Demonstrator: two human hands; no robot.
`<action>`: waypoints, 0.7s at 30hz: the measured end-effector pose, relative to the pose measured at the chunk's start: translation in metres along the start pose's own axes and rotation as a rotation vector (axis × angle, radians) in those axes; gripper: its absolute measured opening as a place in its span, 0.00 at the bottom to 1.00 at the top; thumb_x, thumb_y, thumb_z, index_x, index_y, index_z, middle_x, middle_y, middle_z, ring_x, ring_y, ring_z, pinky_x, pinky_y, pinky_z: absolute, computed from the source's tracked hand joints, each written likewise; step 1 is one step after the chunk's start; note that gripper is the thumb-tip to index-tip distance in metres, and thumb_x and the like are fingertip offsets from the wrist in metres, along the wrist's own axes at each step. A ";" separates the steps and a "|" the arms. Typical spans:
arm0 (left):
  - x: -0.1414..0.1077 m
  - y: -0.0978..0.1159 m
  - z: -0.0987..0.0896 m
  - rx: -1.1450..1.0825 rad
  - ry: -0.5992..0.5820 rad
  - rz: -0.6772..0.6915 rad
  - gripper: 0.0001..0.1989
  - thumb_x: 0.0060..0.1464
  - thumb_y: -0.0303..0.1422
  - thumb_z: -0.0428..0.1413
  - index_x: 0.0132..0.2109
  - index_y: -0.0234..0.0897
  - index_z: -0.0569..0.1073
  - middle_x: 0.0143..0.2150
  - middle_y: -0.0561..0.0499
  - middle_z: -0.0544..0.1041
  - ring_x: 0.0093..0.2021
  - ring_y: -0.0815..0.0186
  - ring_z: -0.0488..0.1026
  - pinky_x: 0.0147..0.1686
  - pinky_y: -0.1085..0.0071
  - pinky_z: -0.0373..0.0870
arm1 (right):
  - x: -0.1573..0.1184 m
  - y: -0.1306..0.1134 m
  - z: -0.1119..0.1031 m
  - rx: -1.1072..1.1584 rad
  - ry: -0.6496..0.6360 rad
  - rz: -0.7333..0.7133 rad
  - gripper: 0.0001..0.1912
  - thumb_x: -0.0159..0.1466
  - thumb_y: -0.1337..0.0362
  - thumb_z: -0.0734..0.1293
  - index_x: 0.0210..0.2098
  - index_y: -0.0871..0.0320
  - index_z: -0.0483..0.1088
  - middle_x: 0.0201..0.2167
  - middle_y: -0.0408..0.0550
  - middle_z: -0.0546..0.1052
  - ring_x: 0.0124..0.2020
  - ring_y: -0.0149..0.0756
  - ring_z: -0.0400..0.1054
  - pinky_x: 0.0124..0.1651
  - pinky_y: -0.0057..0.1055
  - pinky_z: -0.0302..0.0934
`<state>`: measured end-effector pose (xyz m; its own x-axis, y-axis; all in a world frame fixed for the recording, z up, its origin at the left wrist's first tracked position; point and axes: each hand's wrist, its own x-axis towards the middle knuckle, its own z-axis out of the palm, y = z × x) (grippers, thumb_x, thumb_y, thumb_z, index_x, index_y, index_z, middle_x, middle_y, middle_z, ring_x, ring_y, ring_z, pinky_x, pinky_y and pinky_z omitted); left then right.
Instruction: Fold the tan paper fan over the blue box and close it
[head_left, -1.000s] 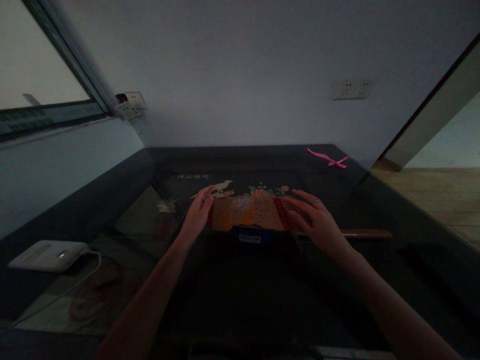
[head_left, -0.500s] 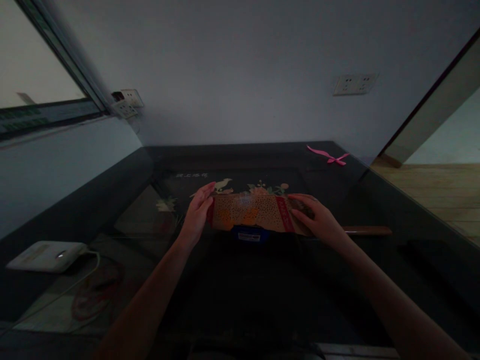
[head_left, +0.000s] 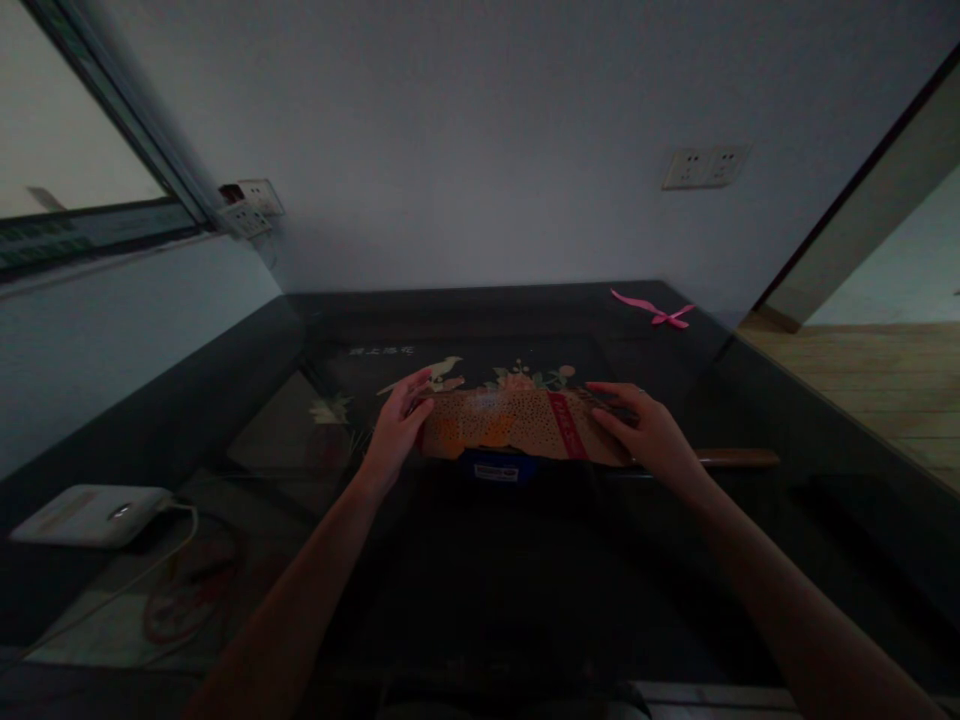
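My left hand [head_left: 397, 425] is closed round the left end of a long brown packet [head_left: 502, 420] covered in dark spots, with orange patches and a red lettered band. Its right end sits between the thumb and fingers of my right hand [head_left: 641, 425]. Below the packet's front edge shows a blue piece with a white label [head_left: 496, 472]; whether it is part of the packet I cannot tell. A brown wooden handle [head_left: 739, 458] lies on the table just right of my right hand. It looks like a knife's, its other end hidden behind the packet.
The dark glossy table [head_left: 480, 580] has printed flowers and a bird. A pink ribbon [head_left: 656, 312] lies at the back right. A white device [head_left: 94, 515] with a cable is at the left, and a dark flat object [head_left: 862, 525] at the right. Sockets [head_left: 705, 167] are on the wall.
My right hand has shifted slightly outward along the packet, baring more of its right end. The left hand's fingers have closed further round the left end, covering the red edge there.
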<state>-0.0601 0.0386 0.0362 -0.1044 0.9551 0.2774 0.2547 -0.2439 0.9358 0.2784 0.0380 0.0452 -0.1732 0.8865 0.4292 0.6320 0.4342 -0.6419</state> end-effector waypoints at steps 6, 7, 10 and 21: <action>0.000 -0.004 0.001 0.014 0.001 0.036 0.21 0.54 0.31 0.55 0.56 0.39 0.67 0.60 0.44 0.70 0.61 0.57 0.67 0.60 0.55 0.62 | 0.001 -0.003 -0.001 -0.001 0.023 0.007 0.15 0.61 0.63 0.66 0.47 0.57 0.74 0.44 0.56 0.75 0.38 0.43 0.73 0.36 0.41 0.72; 0.000 -0.005 0.000 0.002 0.003 0.041 0.21 0.53 0.31 0.55 0.55 0.39 0.68 0.60 0.44 0.70 0.61 0.56 0.66 0.60 0.55 0.62 | 0.001 -0.003 -0.002 0.001 0.023 0.005 0.14 0.60 0.63 0.66 0.46 0.56 0.74 0.43 0.55 0.75 0.37 0.43 0.72 0.35 0.40 0.72; 0.002 -0.008 0.000 -0.024 0.002 0.044 0.22 0.51 0.30 0.57 0.55 0.39 0.68 0.60 0.45 0.70 0.61 0.56 0.66 0.60 0.55 0.61 | 0.002 -0.004 -0.001 0.010 0.018 0.004 0.12 0.61 0.63 0.66 0.44 0.55 0.75 0.41 0.53 0.74 0.35 0.40 0.71 0.33 0.37 0.71; 0.004 -0.014 -0.002 -0.005 -0.009 0.088 0.20 0.52 0.30 0.57 0.53 0.40 0.71 0.58 0.45 0.71 0.60 0.56 0.66 0.60 0.55 0.61 | 0.002 -0.006 -0.001 0.007 0.004 0.007 0.12 0.62 0.63 0.64 0.42 0.56 0.75 0.41 0.54 0.73 0.38 0.41 0.70 0.36 0.37 0.68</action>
<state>-0.0659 0.0455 0.0243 -0.0729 0.9315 0.3565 0.2572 -0.3278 0.9091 0.2754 0.0368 0.0502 -0.1655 0.8889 0.4271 0.6282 0.4289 -0.6492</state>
